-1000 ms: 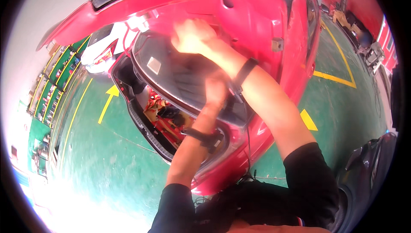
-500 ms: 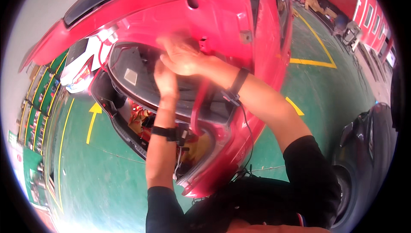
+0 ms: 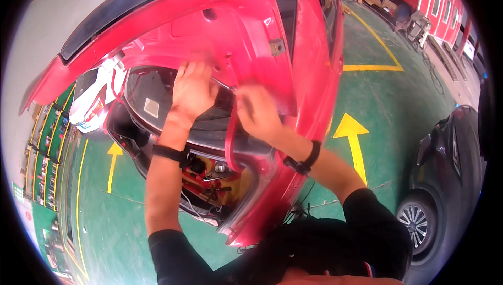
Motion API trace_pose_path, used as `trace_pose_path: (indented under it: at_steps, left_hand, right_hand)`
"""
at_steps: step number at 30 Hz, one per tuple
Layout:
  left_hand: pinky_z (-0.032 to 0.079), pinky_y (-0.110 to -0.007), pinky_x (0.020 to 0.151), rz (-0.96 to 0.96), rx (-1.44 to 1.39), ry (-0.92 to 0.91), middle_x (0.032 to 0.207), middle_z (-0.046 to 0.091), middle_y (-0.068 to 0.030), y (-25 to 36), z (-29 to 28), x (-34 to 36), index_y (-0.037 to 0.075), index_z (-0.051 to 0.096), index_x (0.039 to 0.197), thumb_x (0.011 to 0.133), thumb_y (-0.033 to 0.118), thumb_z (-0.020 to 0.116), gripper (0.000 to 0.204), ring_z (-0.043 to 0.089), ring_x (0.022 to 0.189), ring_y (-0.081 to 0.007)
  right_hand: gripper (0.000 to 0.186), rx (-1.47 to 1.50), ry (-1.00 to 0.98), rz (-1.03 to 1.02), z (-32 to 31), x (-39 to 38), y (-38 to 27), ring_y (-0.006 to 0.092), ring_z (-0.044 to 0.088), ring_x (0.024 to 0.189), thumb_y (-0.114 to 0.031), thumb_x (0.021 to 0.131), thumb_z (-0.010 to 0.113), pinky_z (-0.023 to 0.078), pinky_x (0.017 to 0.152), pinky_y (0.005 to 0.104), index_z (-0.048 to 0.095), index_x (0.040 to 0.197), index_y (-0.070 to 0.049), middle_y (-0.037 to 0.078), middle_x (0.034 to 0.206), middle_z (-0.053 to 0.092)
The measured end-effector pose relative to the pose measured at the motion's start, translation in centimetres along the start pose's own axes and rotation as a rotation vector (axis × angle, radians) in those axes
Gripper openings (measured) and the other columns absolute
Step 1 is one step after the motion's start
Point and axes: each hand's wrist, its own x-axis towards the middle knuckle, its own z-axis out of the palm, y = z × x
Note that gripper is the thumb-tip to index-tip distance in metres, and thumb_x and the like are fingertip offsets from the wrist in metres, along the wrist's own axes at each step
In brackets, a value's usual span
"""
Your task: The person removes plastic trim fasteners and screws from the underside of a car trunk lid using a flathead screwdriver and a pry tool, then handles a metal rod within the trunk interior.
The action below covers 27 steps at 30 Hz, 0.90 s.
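The red car's raised trunk lid [image 3: 157, 33] shows its bare inner panel. My left hand [image 3: 193, 90] is up against the lower part of this panel, fingers stretched out and a little blurred at the tips. To its right, my right hand [image 3: 257, 109] is closed around one end of a thin metal rod-like tool [image 3: 224, 84]. The tool's far end points toward my left hand and the panel; its tip is too small to make out. Between my arms rises a red curved hinge arm [image 3: 231, 141], close to my right hand.
Below lies the open trunk, with loose tools [image 3: 212, 183] and a cable inside. Behind it is the rear window [image 3: 149, 88]. A white car [image 3: 91, 101] and shelves [image 3: 50, 143] stand at left, a dark car [image 3: 445, 175] at right. Yellow arrows [image 3: 351, 133] mark the green floor.
My hands, together at the panel before, are now apart: the right has come back to the right and the thin tool shows. My left has moved slightly left. The view has shifted a little.
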Motion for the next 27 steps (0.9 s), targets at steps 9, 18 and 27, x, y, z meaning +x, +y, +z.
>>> trace_pose_path:
  at_steps: [9, 18, 27]
  left_hand:
    - [0.040, -0.044, 0.101, -0.017, -0.105, -0.044, 0.098, 0.066, -0.0148, 0.0, -0.9, 1.0, 0.000, 0.070, 0.099, 0.074, 0.054, 0.077, 0.060, 0.057, 0.106, -0.0357]
    - [0.051, -0.044, 0.074, -0.479, -0.721, -0.098, 0.084, 0.067, -0.0182, 0.9, 9.4, -4.9, 0.001, 0.069, 0.094, 0.085, 0.059, 0.068, 0.059, 0.064, 0.080, -0.0386]
    - [0.046, -0.034, 0.086, -0.687, -1.213, -0.162, 0.095, 0.070, -0.0096, 2.3, 10.7, -5.5, 0.000, 0.070, 0.107, 0.089, 0.056, 0.069, 0.058, 0.061, 0.091, -0.0181]
  right_hand:
    - [0.037, -0.147, 0.015, 0.383, 3.3, -1.1, 1.6, 0.0427, 0.066, 0.064, -0.033, 0.097, 0.062, 0.052, 0.058, 0.0497, 0.050, 0.099, 0.003, 0.021, 0.067, 0.063]
    - [0.040, -0.156, 0.157, 0.410, 4.3, -1.3, 1.3, 0.0440, 0.064, 0.059, -0.038, 0.099, 0.060, 0.050, 0.052, 0.0513, 0.048, 0.091, 0.000, 0.021, 0.061, 0.061]
    - [0.045, -0.212, 0.078, 0.564, 5.3, -2.0, 2.1, 0.0459, 0.063, 0.064, -0.042, 0.099, 0.057, 0.049, 0.056, 0.0523, 0.053, 0.092, 0.002, 0.024, 0.064, 0.061]
